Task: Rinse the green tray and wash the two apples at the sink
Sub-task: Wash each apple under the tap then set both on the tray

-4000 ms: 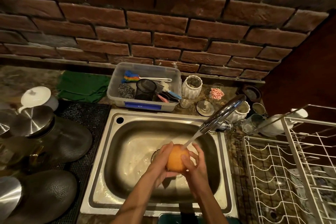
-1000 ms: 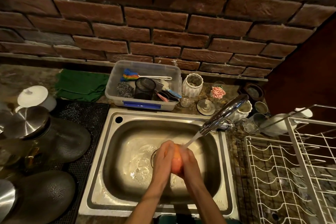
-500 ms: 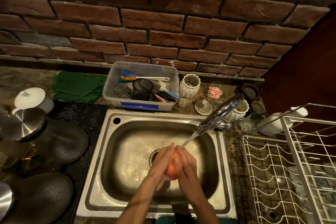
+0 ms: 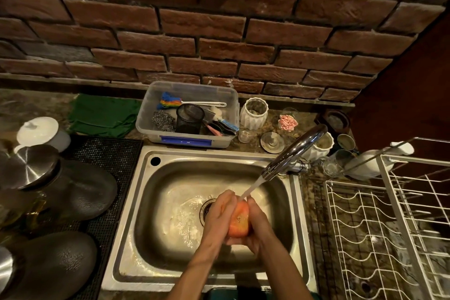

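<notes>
The grip is two-handed: the left hand [image 4: 219,217] and right hand [image 4: 259,229] press from either side around one apple [image 4: 239,223], fingers curled on it, over the sink [image 4: 146,202] basin under the tap's [image 4: 292,153] running stream. Only a strip of the apple shows between the palms. Far left on the surface, dark lids [image 4: 90,190] are partly cut off by the frame edge. Behind the sink stands a clear tub [image 4: 190,114] of brushes and scourers. At the bottom edge, a green sliver [image 4: 219,294] is mostly hidden by the forearms. On the right stands a white wire rack [image 4: 389,226].
</notes>
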A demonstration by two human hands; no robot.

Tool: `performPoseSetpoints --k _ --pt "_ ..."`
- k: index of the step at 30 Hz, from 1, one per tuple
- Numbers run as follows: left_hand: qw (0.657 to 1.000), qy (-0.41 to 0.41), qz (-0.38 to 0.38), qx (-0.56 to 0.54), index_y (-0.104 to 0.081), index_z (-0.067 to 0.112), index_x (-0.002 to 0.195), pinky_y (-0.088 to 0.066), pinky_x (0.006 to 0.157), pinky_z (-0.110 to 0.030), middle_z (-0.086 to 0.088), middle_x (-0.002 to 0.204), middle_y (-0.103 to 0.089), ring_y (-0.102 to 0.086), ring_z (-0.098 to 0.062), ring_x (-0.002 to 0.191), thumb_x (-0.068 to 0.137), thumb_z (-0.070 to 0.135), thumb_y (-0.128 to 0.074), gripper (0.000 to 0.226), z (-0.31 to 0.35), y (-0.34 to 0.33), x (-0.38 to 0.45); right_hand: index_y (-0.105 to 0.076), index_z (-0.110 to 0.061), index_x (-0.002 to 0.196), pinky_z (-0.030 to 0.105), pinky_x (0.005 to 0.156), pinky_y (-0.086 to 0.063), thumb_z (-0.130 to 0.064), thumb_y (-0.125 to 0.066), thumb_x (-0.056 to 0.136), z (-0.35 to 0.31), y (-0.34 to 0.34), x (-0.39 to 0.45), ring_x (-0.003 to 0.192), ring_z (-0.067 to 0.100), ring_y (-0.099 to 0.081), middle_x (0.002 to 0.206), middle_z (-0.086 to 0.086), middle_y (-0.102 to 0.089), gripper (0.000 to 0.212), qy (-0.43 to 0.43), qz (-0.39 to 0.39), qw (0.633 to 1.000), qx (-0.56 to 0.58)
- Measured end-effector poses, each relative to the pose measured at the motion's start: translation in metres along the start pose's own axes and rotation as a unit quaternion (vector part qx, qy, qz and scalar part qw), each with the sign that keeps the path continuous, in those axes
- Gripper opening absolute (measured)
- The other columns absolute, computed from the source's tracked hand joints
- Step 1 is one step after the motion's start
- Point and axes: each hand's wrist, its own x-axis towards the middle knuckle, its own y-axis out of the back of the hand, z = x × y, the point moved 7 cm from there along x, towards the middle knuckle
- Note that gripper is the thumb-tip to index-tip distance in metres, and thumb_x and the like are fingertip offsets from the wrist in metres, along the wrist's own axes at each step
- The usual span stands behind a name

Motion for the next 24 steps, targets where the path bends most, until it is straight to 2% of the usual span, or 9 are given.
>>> performPoseSetpoints --k 2,4,7,10,13,15,18,21,24 --pt "1.000 -0.004 0.014 -0.006 -0.062 0.047 0.107 -0.048 0.079 -0.016 0.018 0.116 -0.061 -0.060 -0.002 0.108 0.094 0.043 -0.057 0.014 0.002 0.001 -0.001 -0.064 -0.017 0.113 0.062 0.077 -0.057 -0.058 -0.039 0.098 -0.002 -0.004 0.000 0.090 0.038 -0.075 0.099 0.017 -0.078 0.050 -0.012 -0.018 0.999 -0.030" --pt "0.999 0.010 0.047 -0.025 -0.066 0.040 0.109 -0.050 0.077 -0.019 0.009 0.113 -0.067 -0.065 -0.008 0.104 0.096 0.038 -0.057 0.016 -0.002 0.005 -0.002 -0.063 -0.018 0.113 0.059 0.074 -0.060 -0.050 -0.044 0.096 -0.005 -0.008 -0.002 0.091 0.036 -0.075 0.103 0.016 -0.076 0.041 0.019 -0.018 0.997 -0.070" --pt "0.994 0.046 0.075 -0.066 -0.072 0.028 0.106 -0.057 0.086 -0.037 -0.006 0.108 -0.072 -0.069 -0.021 0.100 0.096 0.032 -0.058 0.018 -0.008 0.005 0.000 -0.064 -0.013 0.116 0.061 0.091 -0.055 -0.040 -0.053 0.091 -0.008 -0.011 -0.009 0.104 0.038 -0.068 0.116 0.020 -0.069 0.038 0.083 -0.013 0.992 -0.099" --pt "0.986 0.087 0.066 -0.123 -0.071 0.008 0.103 -0.055 0.087 -0.054 -0.026 0.103 -0.071 -0.068 -0.031 0.089 0.093 0.030 -0.060 0.026 -0.013 0.003 -0.001 -0.061 -0.024 0.109 0.052 0.097 -0.053 -0.038 -0.042 0.102 -0.016 -0.010 -0.022 0.106 0.031 -0.066 0.114 0.013 -0.067 0.024 0.193 0.009 0.965 -0.178" --pt "0.979 0.149 0.020 -0.138 -0.070 0.008 0.106 -0.054 0.055 -0.037 -0.023 0.089 -0.066 -0.063 -0.028 0.065 0.093 0.043 -0.059 0.039 -0.013 0.002 -0.005 -0.053 -0.029 0.116 0.048 0.097 -0.052 -0.039 -0.032 0.106 -0.020 -0.011 -0.035 0.108 0.025 -0.061 0.115 0.009 -0.060 0.025 0.283 -0.003 0.925 -0.255" --pt "0.968 0.204 -0.025 -0.142 -0.068 0.011 0.112 -0.052 0.060 -0.035 -0.020 0.086 -0.065 -0.060 -0.025 0.054 0.091 0.054 -0.058 0.048 -0.013 0.002 -0.010 -0.046 -0.029 0.128 0.046 0.099 -0.051 -0.039 -0.034 0.105 -0.017 -0.009 -0.037 0.112 0.018 -0.057 0.123 0.005 -0.052 0.028 0.305 -0.015 0.906 -0.293" --pt "0.965 0.232 -0.038 -0.118 -0.066 0.017 0.112 -0.060 0.067 -0.051 -0.019 0.102 -0.072 -0.071 -0.032 0.075 0.087 0.057 -0.061 0.047 -0.009 0.003 -0.011 -0.043 -0.029 0.134 0.043 0.101 -0.050 -0.040 -0.036 0.104 -0.015 -0.007 -0.036 0.116 0.015 -0.057 0.128 0.003 -0.051 0.033 0.317 0.006 0.903 -0.291" --pt "0.979 0.190 0.004 -0.073 -0.065 0.021 0.114 -0.062 0.062 -0.047 -0.016 0.109 -0.070 -0.071 -0.033 0.091 0.091 0.052 -0.057 0.039 -0.005 0.003 -0.005 -0.051 -0.025 0.130 0.049 0.099 -0.052 -0.041 -0.042 0.102 -0.014 -0.007 -0.030 0.113 0.022 -0.061 0.124 0.006 -0.060 0.033 0.284 0.029 0.936 -0.205" --pt "0.994 0.102 0.048 -0.017 -0.067 0.034 0.110 -0.061 0.082 -0.053 -0.007 0.113 -0.067 -0.068 -0.027 0.100 0.096 0.047 -0.052 0.024 -0.001 0.008 -0.001 -0.060 -0.026 0.117 0.055 0.091 -0.057 -0.051 -0.048 0.097 -0.011 -0.007 -0.019 0.102 0.026 -0.069 0.115 0.008 -0.069 0.033 0.197 0.047 0.970 -0.135"
